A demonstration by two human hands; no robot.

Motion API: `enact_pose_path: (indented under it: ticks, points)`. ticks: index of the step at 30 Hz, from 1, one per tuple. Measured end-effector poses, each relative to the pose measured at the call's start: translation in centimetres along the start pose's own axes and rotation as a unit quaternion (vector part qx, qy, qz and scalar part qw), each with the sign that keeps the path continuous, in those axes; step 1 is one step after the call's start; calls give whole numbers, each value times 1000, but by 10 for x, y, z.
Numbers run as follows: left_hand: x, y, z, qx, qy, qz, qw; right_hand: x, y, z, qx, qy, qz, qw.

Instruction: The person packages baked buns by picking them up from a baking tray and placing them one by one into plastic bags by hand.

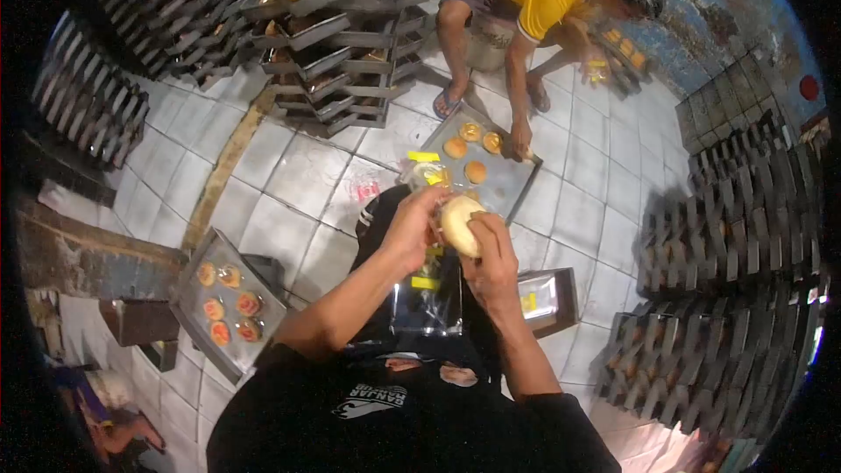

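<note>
Pinching at clear plastic film with a yellow label point(431, 177), the left hand point(412, 226) is apparently being brought against the near edge of a round, pale cream bun point(461, 226). Whether the film is being drawn over the bun or is only being held beside it cannot be told. Creasing or tearing is being risked there, since thin plastic is being gripped close to the bun's edge. The bun is being supported between both hands, above the lap and over the clear plastic bags with yellow bands point(426, 298). Denting is perhaps being invited on its right side, where its soft-looking surface is being pressed by the right hand point(492, 263), whose fingers are being curled over it; the thumb is being hidden. A slip is also being made possible by the raised, tilted hold: if the grip were loosened, the bun might be dropped onto the bags or the white tiled floor point(289, 210).

As for looks, a smooth, rounded and plump surface is being shown, with a pale yellowish tone being brightened by the light. No crack is being revealed on the visible side, while the underside and the parts beneath the fingers are being concealed.
</note>
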State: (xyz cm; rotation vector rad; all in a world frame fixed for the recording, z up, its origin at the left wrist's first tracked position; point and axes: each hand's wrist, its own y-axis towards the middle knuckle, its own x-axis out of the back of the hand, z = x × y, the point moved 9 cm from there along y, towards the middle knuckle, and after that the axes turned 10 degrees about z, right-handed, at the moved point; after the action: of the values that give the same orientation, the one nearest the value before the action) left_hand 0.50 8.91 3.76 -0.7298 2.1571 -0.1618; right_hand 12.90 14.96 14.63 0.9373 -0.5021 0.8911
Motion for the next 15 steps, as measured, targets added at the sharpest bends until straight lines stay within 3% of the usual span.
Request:
enact_pose_path:
  ticks: [1,3,4,5,7,8,9,11,12,13,15]
  points:
    - [-5,-11,6,29,-55,-13,998,1,2,12,23,-12,6,1000]
    - [-6,-27,7,2,-106,9,994,-3,4,28,23,-19,1,1000]
    - [4,-28,5,-18,-134,-14,991,-14,8,32,14,-14,30,999]
    - [14,-27,-1,-24,-111,15,993,-26,10,39,10,-6,57,998]
    - [53,-17,-2,7,-208,53,977,-72,0,48,7,100,136,986]
    - [72,-18,-3,-27,-204,20,978,-92,-8,43,20,69,141,987]
    - [59,-27,0,-25,-191,18,981,-106,-10,39,35,36,145,988]
    - [26,-53,-11,-187,36,-57,980,-90,4,35,28,-21,139,990]
    - [22,-61,-9,-218,126,-86,964,-84,7,32,29,-31,146,988]
    - [30,-59,-16,-220,120,-89,964,-81,10,35,31,-33,153,987]
    - [33,-35,-29,-154,-177,93,968,-81,16,39,53,-5,193,980]
